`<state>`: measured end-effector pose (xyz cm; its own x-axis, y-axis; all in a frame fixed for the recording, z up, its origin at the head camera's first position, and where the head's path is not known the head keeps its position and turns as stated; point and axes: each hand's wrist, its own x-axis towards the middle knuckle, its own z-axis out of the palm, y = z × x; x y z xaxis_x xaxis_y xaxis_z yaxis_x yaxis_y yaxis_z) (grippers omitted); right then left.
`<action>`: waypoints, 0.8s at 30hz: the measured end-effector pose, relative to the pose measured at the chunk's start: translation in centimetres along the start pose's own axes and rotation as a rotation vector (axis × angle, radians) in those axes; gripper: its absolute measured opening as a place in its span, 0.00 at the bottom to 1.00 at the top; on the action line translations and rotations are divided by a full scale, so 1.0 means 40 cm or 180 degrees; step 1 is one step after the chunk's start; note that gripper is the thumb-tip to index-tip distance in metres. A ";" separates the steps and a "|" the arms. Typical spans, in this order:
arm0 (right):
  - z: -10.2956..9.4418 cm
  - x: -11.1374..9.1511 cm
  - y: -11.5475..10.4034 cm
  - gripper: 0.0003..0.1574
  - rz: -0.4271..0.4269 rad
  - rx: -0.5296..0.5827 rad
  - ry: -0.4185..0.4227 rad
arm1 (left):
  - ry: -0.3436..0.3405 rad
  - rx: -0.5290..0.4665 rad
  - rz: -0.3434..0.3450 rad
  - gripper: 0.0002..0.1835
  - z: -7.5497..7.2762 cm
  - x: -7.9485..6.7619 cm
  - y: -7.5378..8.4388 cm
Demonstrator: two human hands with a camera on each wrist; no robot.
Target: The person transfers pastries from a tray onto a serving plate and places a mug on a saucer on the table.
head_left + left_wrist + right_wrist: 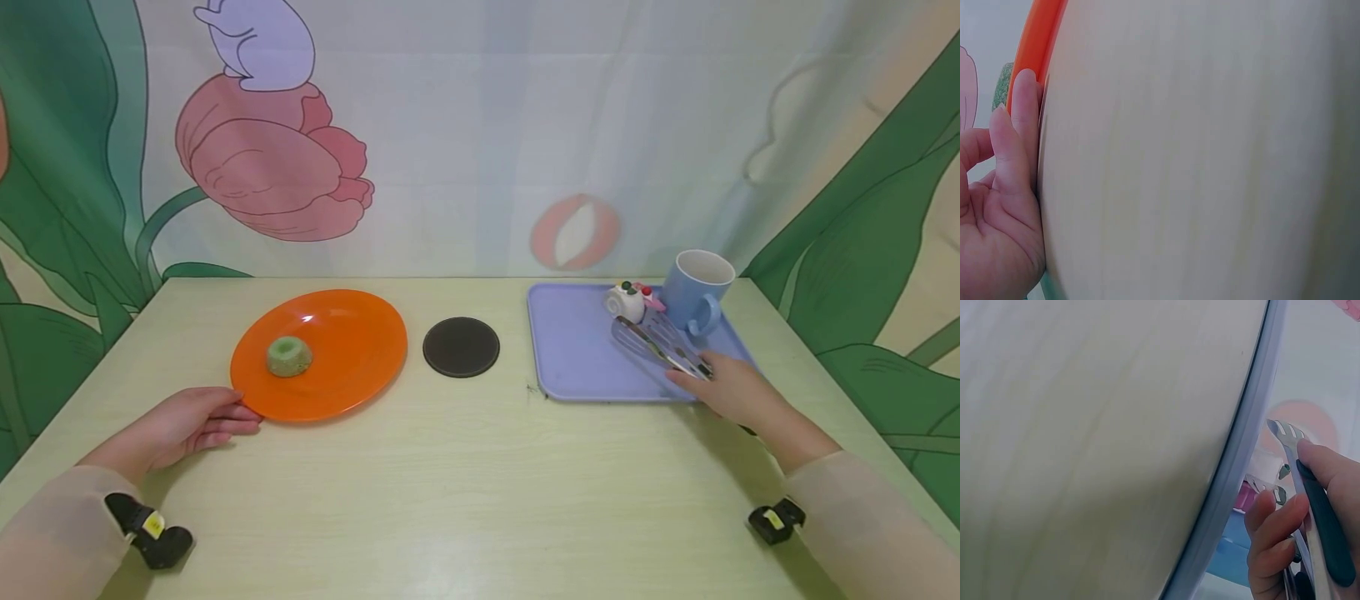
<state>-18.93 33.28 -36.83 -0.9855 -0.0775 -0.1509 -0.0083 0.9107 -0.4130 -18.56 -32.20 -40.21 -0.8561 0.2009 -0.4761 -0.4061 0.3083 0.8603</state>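
Observation:
Beside the near left rim of an orange plate (pixel 352 358), my left hand (pixel 187 421) holds the edge, thumb at the rim and the other fingers below it. A small green round cake-like piece (pixel 289 357) with a dimpled top sits on the plate's left side. My right hand (pixel 731 387) grips metal tongs (pixel 652 340) with dark green handles. The fork-like tip (pixel 1287 432) shows in the right wrist view. The tongs' ends overlap the lilac tray (pixel 577 367), near a small white piece (pixel 626 303) with green and red toppings.
A light blue mug (pixel 688 292) stands at the tray's far right corner, with a pink piece (pixel 651 298) beside it. Between plate and tray lies a round black coaster (pixel 461 347). A printed curtain (pixel 450 142) hangs behind the pale table (pixel 450 500).

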 end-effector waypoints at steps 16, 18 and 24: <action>-0.002 0.012 -0.005 0.47 0.0037 -0.0018 -0.0013 | -0.0023 -0.0049 0.0037 0.24 0.001 -0.007 0.005; -0.001 0.014 -0.005 0.46 0.0028 -0.0015 0.0013 | -0.0020 -0.0051 0.0037 0.25 0.000 -0.007 0.006; -0.005 0.018 -0.013 0.44 0.0055 -0.0081 0.0006 | -0.0017 -0.0040 0.0043 0.25 -0.001 -0.005 0.004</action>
<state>-19.68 32.84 -36.53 -0.9859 -0.0609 -0.1562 0.0044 0.9219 -0.3874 -18.47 -32.21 -40.00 -0.8598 0.2098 -0.4655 -0.3986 0.2938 0.8688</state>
